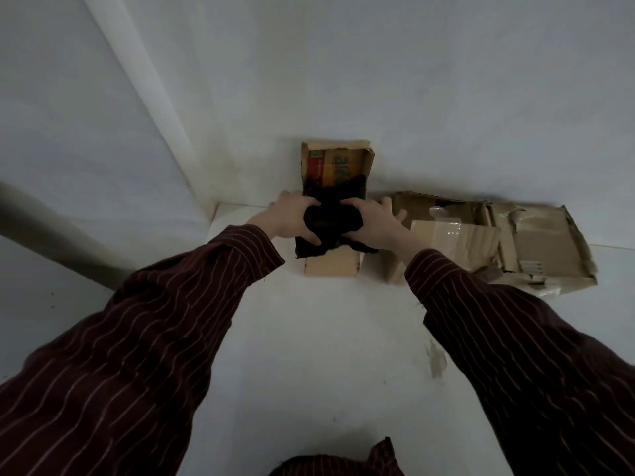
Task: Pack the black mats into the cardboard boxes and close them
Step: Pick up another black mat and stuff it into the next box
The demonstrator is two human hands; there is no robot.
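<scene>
Mat point(326, 219) half in box point(330, 268); lettering point(344, 167) illegible.

1. Left sleeve point(137, 338): long, loose dark maroon fabric, thin pale pinstripes, wrinkled
2. Right sleeve point(515, 338): same maroon pinstripe fabric
3. Left cuff point(256, 242), right cuff point(434, 266): banded, end at the wrists
4. Shirt front point(343, 464): same fabric, pointed fold at bottom edge
5. Left hand point(292, 218), right hand point(374, 223): bare

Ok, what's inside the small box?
A bunched black mat, gripped by the left hand and right hand, partly hanging over the near wall of the small box. Anything beneath is covered.
</scene>
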